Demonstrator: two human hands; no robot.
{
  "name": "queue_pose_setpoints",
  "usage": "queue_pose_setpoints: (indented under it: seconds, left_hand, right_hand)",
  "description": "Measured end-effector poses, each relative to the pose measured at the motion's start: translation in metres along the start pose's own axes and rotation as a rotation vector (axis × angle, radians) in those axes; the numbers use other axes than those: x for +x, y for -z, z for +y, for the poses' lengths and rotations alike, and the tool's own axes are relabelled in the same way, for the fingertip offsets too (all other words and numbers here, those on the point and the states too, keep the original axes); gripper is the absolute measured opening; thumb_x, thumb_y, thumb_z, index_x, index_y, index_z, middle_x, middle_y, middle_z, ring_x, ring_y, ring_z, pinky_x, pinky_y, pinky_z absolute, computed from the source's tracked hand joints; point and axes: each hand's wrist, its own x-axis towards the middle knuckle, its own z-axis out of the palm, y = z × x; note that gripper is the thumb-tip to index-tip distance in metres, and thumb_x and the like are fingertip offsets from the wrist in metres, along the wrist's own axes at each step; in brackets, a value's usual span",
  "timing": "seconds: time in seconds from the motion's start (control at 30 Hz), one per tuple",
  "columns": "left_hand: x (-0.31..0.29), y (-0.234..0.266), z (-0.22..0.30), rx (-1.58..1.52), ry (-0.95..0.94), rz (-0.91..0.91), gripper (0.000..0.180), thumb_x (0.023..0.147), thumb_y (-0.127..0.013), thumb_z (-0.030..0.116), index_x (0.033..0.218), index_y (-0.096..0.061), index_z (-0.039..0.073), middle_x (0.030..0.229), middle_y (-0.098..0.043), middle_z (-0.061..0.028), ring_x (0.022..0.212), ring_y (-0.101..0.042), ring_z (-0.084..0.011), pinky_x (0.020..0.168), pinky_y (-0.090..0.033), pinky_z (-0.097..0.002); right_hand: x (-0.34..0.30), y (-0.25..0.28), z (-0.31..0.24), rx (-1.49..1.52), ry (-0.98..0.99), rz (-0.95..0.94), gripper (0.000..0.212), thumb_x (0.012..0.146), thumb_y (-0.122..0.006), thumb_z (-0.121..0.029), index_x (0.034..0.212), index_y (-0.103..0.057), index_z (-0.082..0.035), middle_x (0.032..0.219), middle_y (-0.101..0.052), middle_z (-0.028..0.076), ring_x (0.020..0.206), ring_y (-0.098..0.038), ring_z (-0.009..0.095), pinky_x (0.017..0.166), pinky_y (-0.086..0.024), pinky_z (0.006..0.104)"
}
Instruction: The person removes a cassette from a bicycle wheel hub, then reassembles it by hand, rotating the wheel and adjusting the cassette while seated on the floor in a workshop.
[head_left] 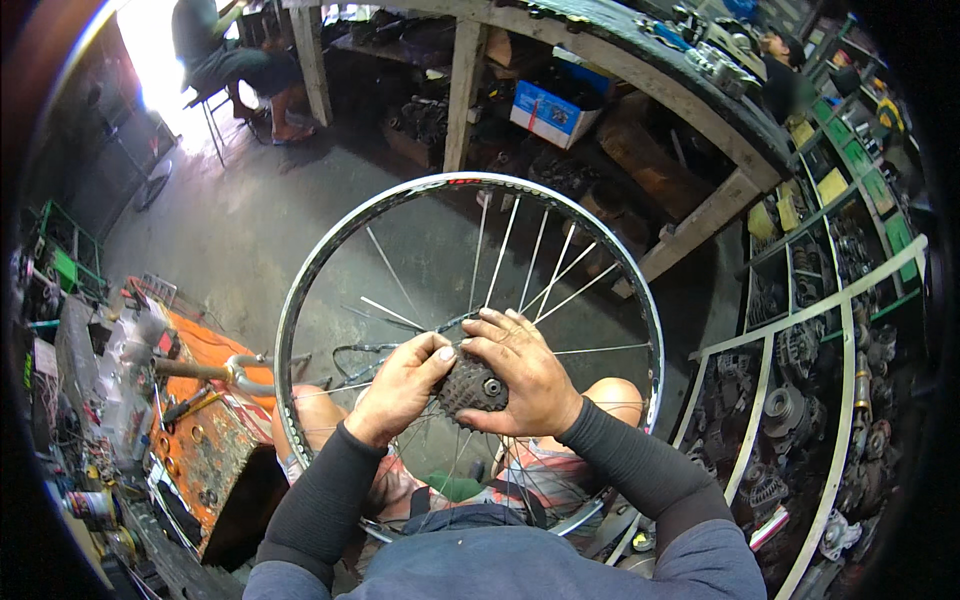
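Note:
A bicycle wheel rim (296, 268), black with a pale outer edge, lies across my lap. Some spokes (515, 240) run between rim and hub, grouped unevenly, and a few loose-looking ends stop short of the rim. At the centre sits a dark, greasy sprocket cluster (470, 385) with its axle end facing up. My right hand (525, 370) curls round the cluster's far and right sides, thumb along the near edge. My left hand (405, 385) is closed at the cluster's left side, thumb against its upper edge; what its fingers pinch is hidden.
An orange, worn metal box (215, 450) stands at left with tools and a metal tube (190, 368). A wooden workbench (465, 90) spans the far side, a blue-white carton (550, 112) beneath. Shelves of metal parts (790, 410) line the right. Two people are farther off.

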Motion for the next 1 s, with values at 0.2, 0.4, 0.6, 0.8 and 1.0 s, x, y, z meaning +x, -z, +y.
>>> queue_pose_setpoints:
  seconds: [0.2, 0.4, 0.6, 0.8, 1.0]
  left_hand:
    - [-0.025, 0.002, 0.002, 0.06, -0.096, 0.07, 0.026, 0.119, -0.068, 0.025, 0.12, -0.073, 0.0, 0.102, -0.07, 0.0024, 0.093, -0.061, -0.0077, 0.084, -0.052, -0.0286]
    - [-0.048, -0.029, 0.014, 0.756, -0.474, 0.447, 0.032, 0.114, -0.073, 0.022, 0.133, -0.073, -0.004, 0.137, -0.075, -0.0203, 0.125, -0.073, -0.0326, 0.109, -0.057, -0.0448]
    - [-0.049, -0.066, 0.017, 1.138, -0.72, 0.277, 0.106, 0.073, -0.108, 0.047, 0.155, -0.062, -0.002, 0.171, -0.054, -0.0302, 0.155, -0.054, -0.0501, 0.13, -0.044, -0.0574]
    - [-0.022, -0.053, 0.004, 1.243, -0.65, 0.235, 0.098, 0.069, -0.108, 0.038, 0.151, -0.067, 0.002, 0.167, -0.059, -0.0277, 0.154, -0.057, -0.0462, 0.129, -0.046, -0.0542]
    - [0.005, -0.033, 0.013, 1.203, -0.514, 0.021, 0.089, 0.074, -0.105, 0.031, 0.15, -0.069, 0.001, 0.166, -0.06, -0.0245, 0.149, -0.06, -0.0425, 0.128, -0.047, -0.0513]
  right_hand:
    - [-0.03, 0.023, -0.015, -0.057, -0.13, 0.082, 0.117, 0.078, -0.1, -0.064, 0.165, -0.053, -0.002, 0.173, -0.05, 0.03, 0.165, -0.042, 0.054, 0.137, -0.031, 0.0662]
    - [-0.074, 0.019, -0.028, -0.166, -0.287, 0.062, 0.1, 0.087, -0.097, -0.056, 0.16, -0.059, 0.001, 0.173, -0.052, 0.026, 0.163, -0.047, 0.049, 0.135, -0.038, 0.0611]
    - [-0.073, 0.021, -0.015, -0.025, -0.249, -0.007, 0.087, 0.097, -0.089, -0.045, 0.162, -0.056, 0.004, 0.166, -0.058, 0.028, 0.159, -0.053, 0.046, 0.134, -0.042, 0.0548]
    - [-0.079, -0.007, 0.007, 0.09, -0.281, 0.013, 0.082, 0.096, -0.089, -0.033, 0.162, -0.057, 0.006, 0.161, -0.062, 0.033, 0.156, -0.057, 0.045, 0.134, -0.044, 0.0516]
    - [-0.082, -0.025, 0.031, 0.116, -0.266, 0.064, 0.074, 0.088, -0.089, -0.024, 0.152, -0.064, 0.005, 0.146, -0.07, 0.026, 0.144, -0.066, 0.042, 0.125, -0.052, 0.0489]
